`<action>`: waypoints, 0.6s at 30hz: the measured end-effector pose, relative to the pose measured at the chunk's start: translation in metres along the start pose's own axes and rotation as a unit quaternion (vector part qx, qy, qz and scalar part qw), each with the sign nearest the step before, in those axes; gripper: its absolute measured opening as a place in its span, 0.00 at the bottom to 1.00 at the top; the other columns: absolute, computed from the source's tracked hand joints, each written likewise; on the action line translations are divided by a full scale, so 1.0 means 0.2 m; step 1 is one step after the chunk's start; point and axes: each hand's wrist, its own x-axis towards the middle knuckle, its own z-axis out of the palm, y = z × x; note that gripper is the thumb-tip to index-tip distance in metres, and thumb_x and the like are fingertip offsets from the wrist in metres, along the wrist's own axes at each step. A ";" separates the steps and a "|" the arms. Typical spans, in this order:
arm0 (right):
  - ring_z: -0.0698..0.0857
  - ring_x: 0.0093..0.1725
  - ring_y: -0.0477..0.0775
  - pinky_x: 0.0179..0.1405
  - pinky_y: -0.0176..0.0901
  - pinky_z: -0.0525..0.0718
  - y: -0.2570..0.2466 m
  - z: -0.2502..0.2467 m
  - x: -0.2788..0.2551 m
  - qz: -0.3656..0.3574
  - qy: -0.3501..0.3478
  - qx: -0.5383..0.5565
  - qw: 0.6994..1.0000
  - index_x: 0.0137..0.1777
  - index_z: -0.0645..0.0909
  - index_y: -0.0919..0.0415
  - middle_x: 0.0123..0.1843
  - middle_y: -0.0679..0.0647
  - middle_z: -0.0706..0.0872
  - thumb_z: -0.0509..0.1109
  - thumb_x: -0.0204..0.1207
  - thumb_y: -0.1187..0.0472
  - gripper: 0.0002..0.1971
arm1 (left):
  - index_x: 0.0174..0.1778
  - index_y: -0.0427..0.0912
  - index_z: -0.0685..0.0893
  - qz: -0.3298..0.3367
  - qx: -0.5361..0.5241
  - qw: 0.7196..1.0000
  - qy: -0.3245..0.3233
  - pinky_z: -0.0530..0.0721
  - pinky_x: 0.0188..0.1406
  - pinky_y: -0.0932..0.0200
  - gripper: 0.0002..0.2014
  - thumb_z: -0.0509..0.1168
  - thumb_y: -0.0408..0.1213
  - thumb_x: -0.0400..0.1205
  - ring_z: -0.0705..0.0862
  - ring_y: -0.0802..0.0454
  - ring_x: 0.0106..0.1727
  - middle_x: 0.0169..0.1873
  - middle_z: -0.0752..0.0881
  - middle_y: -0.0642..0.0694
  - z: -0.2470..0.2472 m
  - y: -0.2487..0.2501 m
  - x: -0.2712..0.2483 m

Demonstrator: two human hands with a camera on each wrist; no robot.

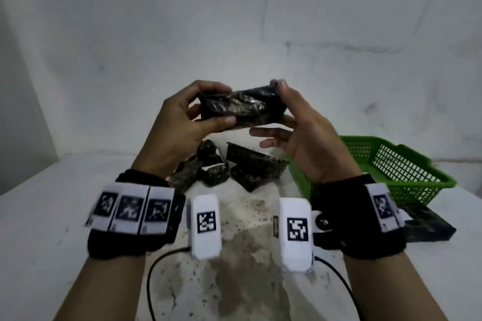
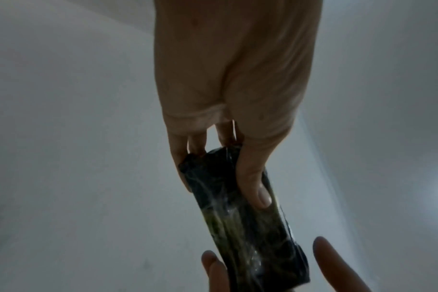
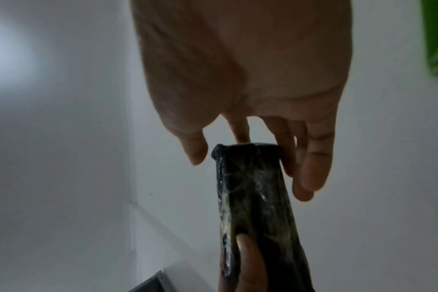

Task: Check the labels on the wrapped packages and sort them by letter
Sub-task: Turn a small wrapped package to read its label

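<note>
A black plastic-wrapped package [image 1: 240, 108] is held up in front of me over the table, lying crosswise. My left hand [image 1: 216, 105] grips its left end, fingers over the top and thumb along the near side. My right hand [image 1: 281, 101] holds the right end, thumb on top and fingers beneath. No label shows on the faces turned toward me. In the left wrist view the package [image 2: 243, 207] runs away from my left hand [image 2: 223, 189]. The right wrist view shows the package [image 3: 258, 207] at my right hand [image 3: 250, 173], thumb barely beside its corner.
Several more wrapped packages [image 1: 229, 167] lie heaped on the white table [image 1: 52, 216] below my hands; one shows a white label [image 1: 215, 168]. A green mesh basket [image 1: 391, 167] stands at the right, with another dark package [image 1: 427, 224] in front of it. A wall rises behind.
</note>
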 end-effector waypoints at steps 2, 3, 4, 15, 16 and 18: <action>0.89 0.47 0.52 0.40 0.44 0.85 -0.03 0.00 -0.01 -0.040 -0.011 -0.017 0.999 0.69 0.81 0.54 0.55 0.52 0.89 0.75 0.75 0.54 0.23 | 0.50 0.51 0.84 0.013 -0.001 1.000 -0.023 0.85 0.52 0.67 0.19 0.76 0.27 0.68 0.88 0.62 0.52 0.44 0.89 0.60 0.00 0.05 -0.05; 0.89 0.49 0.50 0.43 0.42 0.85 -0.03 0.00 -0.01 -0.053 -0.018 -0.027 0.998 0.67 0.83 0.54 0.55 0.51 0.89 0.75 0.71 0.57 0.23 | 0.51 0.52 0.84 0.016 0.008 0.999 -0.033 0.85 0.54 0.65 0.18 0.75 0.31 0.68 0.88 0.61 0.53 0.46 0.89 0.60 0.00 0.07 -0.06; 0.89 0.51 0.49 0.45 0.41 0.85 -0.02 -0.01 -0.02 -0.060 -0.024 -0.034 0.997 0.65 0.84 0.54 0.55 0.50 0.89 0.76 0.69 0.58 0.22 | 0.52 0.53 0.83 0.011 0.014 0.999 -0.046 0.85 0.55 0.63 0.18 0.75 0.34 0.69 0.88 0.60 0.53 0.48 0.88 0.59 -0.01 0.08 -0.08; 0.92 0.49 0.58 0.52 0.44 0.90 0.03 -0.04 -0.02 -0.045 -0.079 0.002 0.996 0.60 0.85 0.62 0.56 0.63 0.91 0.75 0.62 0.63 0.23 | 0.56 0.48 0.84 -0.070 0.010 0.997 0.012 0.88 0.44 0.56 0.12 0.69 0.30 0.79 0.88 0.48 0.36 0.38 0.90 0.40 0.01 0.09 -0.08; 0.92 0.45 0.58 0.51 0.43 0.90 0.03 -0.04 -0.02 -0.045 -0.073 0.000 0.996 0.59 0.86 0.63 0.54 0.63 0.92 0.76 0.61 0.64 0.22 | 0.56 0.46 0.84 -0.073 0.010 0.997 0.015 0.88 0.43 0.57 0.12 0.69 0.30 0.79 0.88 0.49 0.35 0.36 0.90 0.40 0.01 0.08 -0.07; 0.91 0.37 0.59 0.45 0.40 0.90 0.04 -0.05 -0.02 -0.047 -0.058 -0.002 0.997 0.56 0.87 0.64 0.49 0.62 0.93 0.76 0.60 0.65 0.21 | 0.56 0.42 0.84 -0.089 -0.003 0.996 0.006 0.88 0.41 0.56 0.10 0.67 0.29 0.80 0.86 0.49 0.35 0.37 0.88 0.39 0.02 0.09 -0.07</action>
